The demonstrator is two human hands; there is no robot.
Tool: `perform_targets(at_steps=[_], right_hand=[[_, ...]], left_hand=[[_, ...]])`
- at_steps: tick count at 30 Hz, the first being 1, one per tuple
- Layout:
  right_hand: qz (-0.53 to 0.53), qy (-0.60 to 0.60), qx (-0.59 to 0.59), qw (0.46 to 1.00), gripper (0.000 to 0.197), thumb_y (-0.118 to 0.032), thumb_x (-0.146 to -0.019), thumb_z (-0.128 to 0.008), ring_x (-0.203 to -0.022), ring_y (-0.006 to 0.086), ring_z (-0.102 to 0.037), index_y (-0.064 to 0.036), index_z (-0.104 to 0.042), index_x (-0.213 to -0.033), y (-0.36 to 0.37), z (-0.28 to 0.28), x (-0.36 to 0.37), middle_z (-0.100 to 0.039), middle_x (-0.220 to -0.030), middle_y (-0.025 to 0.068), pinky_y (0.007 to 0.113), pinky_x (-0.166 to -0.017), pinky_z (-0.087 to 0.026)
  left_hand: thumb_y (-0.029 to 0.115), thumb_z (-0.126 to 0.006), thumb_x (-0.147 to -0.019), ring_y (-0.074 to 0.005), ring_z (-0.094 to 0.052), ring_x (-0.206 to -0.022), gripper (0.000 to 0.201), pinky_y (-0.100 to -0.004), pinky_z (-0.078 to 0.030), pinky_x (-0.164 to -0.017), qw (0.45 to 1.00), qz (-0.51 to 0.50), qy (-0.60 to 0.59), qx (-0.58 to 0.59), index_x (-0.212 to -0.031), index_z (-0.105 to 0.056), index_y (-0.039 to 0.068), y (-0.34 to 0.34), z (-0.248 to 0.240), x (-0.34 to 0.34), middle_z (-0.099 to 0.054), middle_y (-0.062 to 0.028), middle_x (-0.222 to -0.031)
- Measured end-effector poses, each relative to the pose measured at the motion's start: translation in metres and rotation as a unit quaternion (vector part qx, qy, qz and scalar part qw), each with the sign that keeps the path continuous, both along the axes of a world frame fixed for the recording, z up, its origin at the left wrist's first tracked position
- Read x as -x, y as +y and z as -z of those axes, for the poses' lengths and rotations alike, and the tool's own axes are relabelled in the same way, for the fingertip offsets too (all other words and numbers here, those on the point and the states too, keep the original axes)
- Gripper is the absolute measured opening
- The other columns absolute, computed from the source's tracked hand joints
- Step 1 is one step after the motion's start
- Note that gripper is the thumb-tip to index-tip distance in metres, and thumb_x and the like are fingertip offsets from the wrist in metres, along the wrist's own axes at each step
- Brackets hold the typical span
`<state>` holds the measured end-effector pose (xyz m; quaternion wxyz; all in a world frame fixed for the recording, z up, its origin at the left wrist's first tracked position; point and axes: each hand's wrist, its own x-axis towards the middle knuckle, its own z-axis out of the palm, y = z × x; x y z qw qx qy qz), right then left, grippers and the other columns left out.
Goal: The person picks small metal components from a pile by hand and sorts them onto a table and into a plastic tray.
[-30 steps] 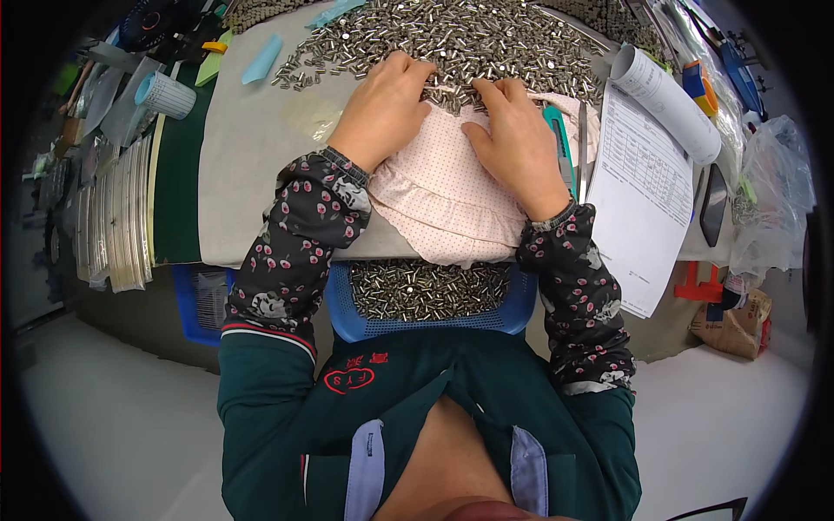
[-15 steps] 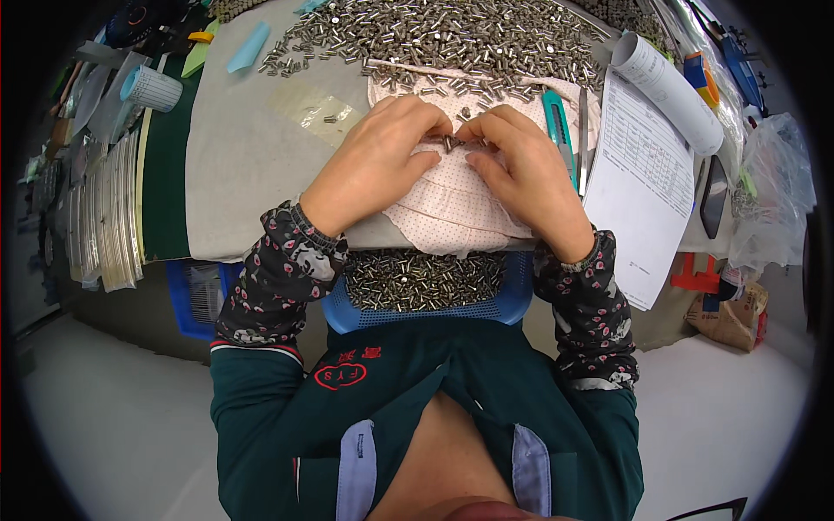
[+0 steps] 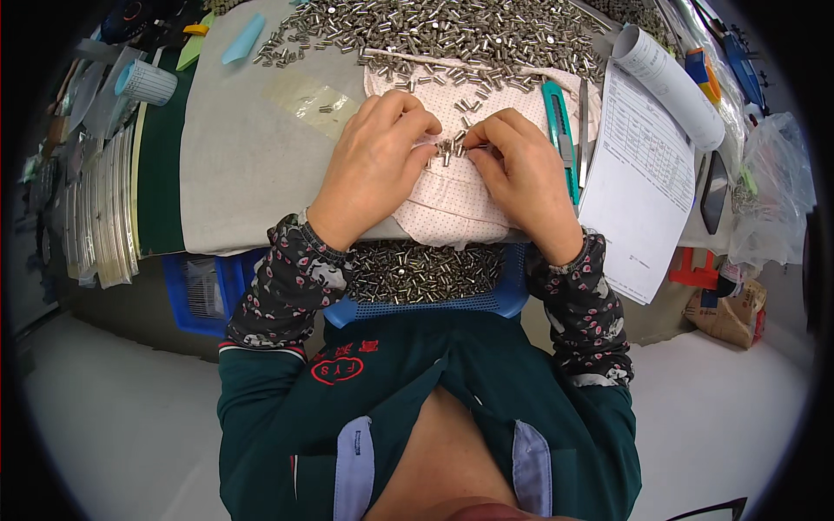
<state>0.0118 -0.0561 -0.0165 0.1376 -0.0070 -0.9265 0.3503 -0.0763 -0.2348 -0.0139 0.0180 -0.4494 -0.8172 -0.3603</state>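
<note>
Grey worktop: the broad surface in front of the person, bending toward the rim of the fisheye view.
Heap of metal pieces: countless small, shiny, pin-like cylinders, piled across the far side of the worktop.
Pale dotted cloth: lies in the middle, under both hands; its far edge meets the heap, its near edge droops over the front of the worktop.
Printed sheet: flat on the right, beyond the cloth.
Blue basket: below the worktop's front edge, close to the person's body, filled with similar metal pieces.
Left hand: above the cloth, fingers curled, thumb and forefinger close to some pieces — whether they pinch one, I cannot tell.
Right hand: facing the left, fingers bent, thumb and forefinger tips drawn near each other at the same pieces — a grip on one cannot be made out.
Green cutter: lengthwise on the cloth, just right of the right hand.
Narrow metal strip: beside the cutter, nearly parallel.
Small group of pieces: loosely scattered on the cloth, between the two hands' fingertips.
</note>
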Motion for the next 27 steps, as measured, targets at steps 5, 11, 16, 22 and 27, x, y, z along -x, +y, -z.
perform_targets(at_steps=[5, 11, 16, 22, 27], right_hand=[[-0.008, 0.004, 0.008, 1.0, 0.012, -0.008, -0.078, -0.068, -0.089, 0.0316, -0.06, -0.0063, -0.064, -0.09, -0.002, 0.0, -0.002, -0.059, -0.09, 0.0106, 0.042, -0.075, -0.049], [-0.015, 0.001, -0.006, 1.0, 0.016, -0.009, -0.078, -0.069, -0.088, 0.0309, -0.06, -0.008, -0.063, -0.093, -0.003, 0.001, -0.003, -0.058, -0.088, 0.01, 0.042, -0.073, -0.049], [0.004, 0.013, -0.019, 1.0, 0.014, -0.01, -0.077, -0.069, -0.086, 0.0306, -0.059, -0.0085, -0.062, -0.089, -0.007, 0.002, -0.003, -0.057, -0.087, 0.0097, 0.042, -0.072, -0.048], [0.037, 0.024, -0.065, 0.997, 0.012, -0.008, -0.074, -0.065, -0.083, 0.0306, -0.06, -0.007, -0.06, -0.085, -0.007, 0.004, -0.003, -0.056, -0.085, 0.0101, 0.042, -0.069, -0.049], [0.047, 0.04, -0.072, 0.995, 0.013, -0.009, -0.074, -0.066, -0.082, 0.0296, -0.06, -0.0075, -0.06, -0.085, -0.009, 0.003, -0.004, -0.056, -0.086, 0.0089, 0.041, -0.067, -0.049]], left_hand=[[0.012, -0.074, -0.073, -0.0281, -0.054, -0.097, 0.022, -0.0412, -0.043, -0.084, 1.0, 0.004, 0.02, 0.004, -0.091, -0.063, 0.006, 0.001, 0.0, -0.007, -0.056, -0.007, -0.099], [0.012, -0.073, -0.073, -0.027, -0.053, -0.1, 0.021, -0.0405, -0.041, -0.082, 0.998, -0.018, 0.047, 0.023, -0.092, -0.064, 0.008, 0.006, 0.008, -0.007, -0.055, -0.0064, -0.1], [0.011, -0.071, -0.073, -0.027, -0.052, -0.1, 0.022, -0.0407, -0.041, -0.081, 0.998, -0.028, 0.051, 0.014, -0.093, -0.064, 0.008, 0.009, 0.007, -0.008, -0.055, -0.0063, -0.102], [0.011, -0.07, -0.072, -0.0274, -0.051, -0.101, 0.025, -0.0409, -0.041, -0.083, 0.998, -0.023, 0.05, 0.023, -0.097, -0.065, 0.009, 0.012, 0.008, -0.008, -0.055, -0.0065, -0.103], [0.011, -0.07, -0.072, -0.0275, -0.05, -0.103, 0.022, -0.0408, -0.04, -0.085, 0.998, -0.023, 0.059, 0.016, -0.094, -0.066, 0.009, 0.016, 0.01, -0.007, -0.055, -0.0061, -0.104]])
